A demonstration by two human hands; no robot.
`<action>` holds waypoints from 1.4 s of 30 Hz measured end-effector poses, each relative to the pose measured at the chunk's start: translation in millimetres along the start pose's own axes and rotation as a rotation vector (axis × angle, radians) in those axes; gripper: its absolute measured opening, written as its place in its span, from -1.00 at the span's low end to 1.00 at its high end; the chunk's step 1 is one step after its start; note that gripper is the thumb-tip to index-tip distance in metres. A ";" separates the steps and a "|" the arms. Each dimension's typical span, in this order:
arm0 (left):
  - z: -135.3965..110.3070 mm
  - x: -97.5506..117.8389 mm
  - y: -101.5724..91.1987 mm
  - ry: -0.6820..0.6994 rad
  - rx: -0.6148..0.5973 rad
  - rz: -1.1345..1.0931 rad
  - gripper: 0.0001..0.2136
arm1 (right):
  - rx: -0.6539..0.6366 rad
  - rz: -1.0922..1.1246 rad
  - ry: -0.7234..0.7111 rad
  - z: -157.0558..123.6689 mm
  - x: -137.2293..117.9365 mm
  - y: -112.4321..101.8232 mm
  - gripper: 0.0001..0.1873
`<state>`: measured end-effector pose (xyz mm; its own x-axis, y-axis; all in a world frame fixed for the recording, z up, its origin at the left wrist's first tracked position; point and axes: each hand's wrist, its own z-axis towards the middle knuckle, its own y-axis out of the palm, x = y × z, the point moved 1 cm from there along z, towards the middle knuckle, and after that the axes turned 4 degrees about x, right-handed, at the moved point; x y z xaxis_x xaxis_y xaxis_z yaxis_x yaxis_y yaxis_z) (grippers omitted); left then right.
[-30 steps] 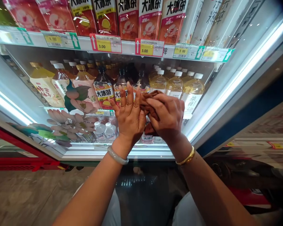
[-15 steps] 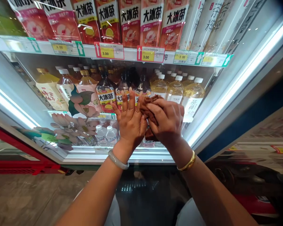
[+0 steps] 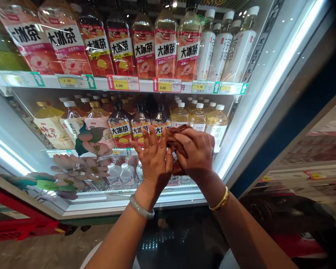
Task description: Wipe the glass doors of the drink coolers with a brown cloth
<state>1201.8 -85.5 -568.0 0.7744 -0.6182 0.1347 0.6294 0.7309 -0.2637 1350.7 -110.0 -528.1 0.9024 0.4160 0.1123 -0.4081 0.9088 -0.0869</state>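
In front of a glass-fronted drinks fridge, my left hand (image 3: 155,157) has its fingers spread upward, seemingly against the glass door (image 3: 154,112). A pale bangle circles that wrist. Close beside it on the right, my right hand (image 3: 195,151) is closed around a bunched brown cloth (image 3: 177,135). Part of the cloth hangs below the fingers; the rest is hidden by the hand. A gold bangle (image 3: 221,200) sits on the right wrist. Behind the hands, dark-capped tea bottles (image 3: 120,127) stand on the middle shelf.
Large tea bottles (image 3: 144,48) line the upper shelf above price tags (image 3: 123,83). Water bottles (image 3: 128,175) stand at the bottom. A flower decal (image 3: 81,168) marks the lower left glass. A red cabinet (image 3: 16,220) is at left, a dark blue door frame (image 3: 282,127) at right.
The view has tilted up, so the shelves sit lower and more of the upper bottles shows. Both hands keep nearly the same pose, the right still gripping the cloth.
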 end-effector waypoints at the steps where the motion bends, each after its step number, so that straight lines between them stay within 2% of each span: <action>1: 0.0 0.1 -0.2 0.010 -0.006 0.005 -0.28 | -0.011 0.006 -0.019 0.1 -0.2 0.0 -0.65; 3: -0.1 -0.6 -1.3 0.022 -0.028 0.019 -0.27 | 0.022 0.017 0.009 4.0 8.4 -3.2 -0.65; 6: -0.4 -1.2 -3.7 0.022 -0.050 0.038 -0.27 | 0.147 0.049 0.169 14.3 28.3 -9.8 -0.64; 9: -0.6 -0.7 -4.8 0.017 -0.064 0.048 -0.26 | 0.215 0.072 0.274 19.2 30.7 -10.2 -0.66; 11: -0.5 -0.3 -4.7 0.024 -0.065 0.052 -0.25 | 0.148 0.064 0.239 16.8 19.7 -6.6 -0.67; 14: -0.1 0.3 -4.4 0.026 -0.056 0.043 -0.21 | -0.020 0.063 0.111 9.0 1.3 -1.2 -0.66; 16: -0.2 1.5 -3.8 0.020 -0.054 0.043 -0.19 | -0.068 0.068 0.056 6.3 -1.5 -0.9 -0.66; 18: -0.6 3.9 -2.7 0.029 -0.047 0.056 -0.21 | -0.030 0.065 0.066 8.3 6.1 -4.1 -0.66; 23: -2.0 11.4 2.0 0.080 -0.020 0.048 -0.25 | 0.176 0.085 0.266 20.4 35.8 -14.3 -0.70; 25: -2.2 12.8 3.5 0.089 -0.028 0.049 -0.27 | 0.161 0.078 0.273 20.3 34.5 -13.6 -0.72; 29: -2.2 11.8 5.0 0.110 -0.019 0.010 -0.33 | 0.001 0.023 0.161 10.7 12.4 -5.4 -0.70; 32: -2.2 10.3 5.5 0.117 0.006 -0.022 -0.36 | -0.057 0.022 0.115 6.8 5.5 -2.8 -0.71; 35: -1.8 10.8 5.0 0.096 -0.016 0.005 -0.35 | 0.028 -0.007 0.126 11.5 19.0 -7.5 -0.69; 39: -1.2 13.5 3.0 0.089 -0.041 0.025 -0.34 | 0.196 -0.044 0.248 19.7 40.0 -14.6 -0.71; 42: -1.6 13.5 3.8 0.098 -0.040 0.041 -0.35 | 0.140 -0.054 0.251 18.6 32.3 -11.6 -0.71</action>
<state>1214.5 -91.5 -568.7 0.7882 -0.6147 0.0294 0.5926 0.7453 -0.3056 1381.9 -106.4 -505.1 0.9223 0.3615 -0.1366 -0.3578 0.9324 0.0518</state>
